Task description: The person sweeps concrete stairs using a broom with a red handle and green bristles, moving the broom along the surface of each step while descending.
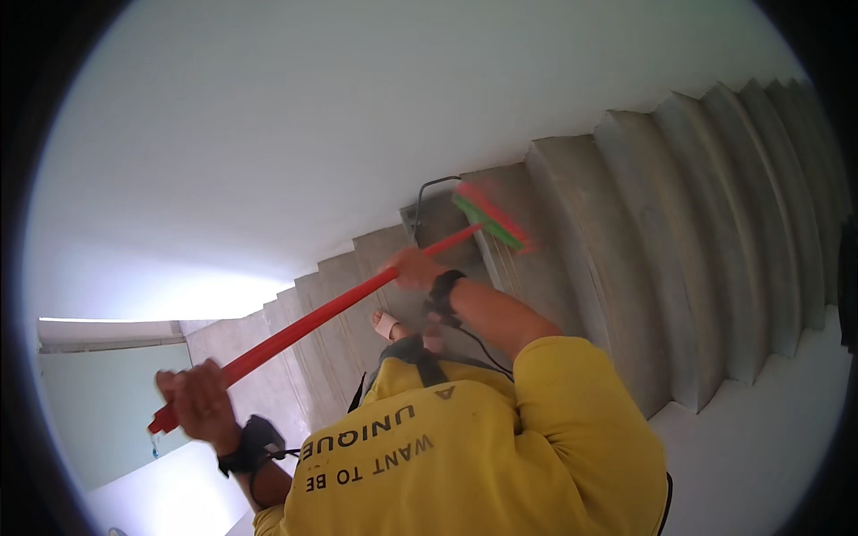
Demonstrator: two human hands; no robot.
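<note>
A broom with a red handle (308,325) runs diagonally across the view. My left hand (198,402) grips the handle close to its top end. Farther down, my right hand (415,268) is closed around the same handle. The green broom head (488,221) with red bristles is blurred and sits over a concrete step (536,268), on the side near the wall. Just left of the head, partly behind the handle and my right hand, is what looks like a dark dustpan (442,208) with a thin bent handle.
Concrete stairs (623,221) continue to the right, and more steps (315,308) run to the lower left. A white wall (322,134) borders them. My sandalled foot (383,323) stands on a step. A cable (484,345) hangs from my right wrist band (444,291).
</note>
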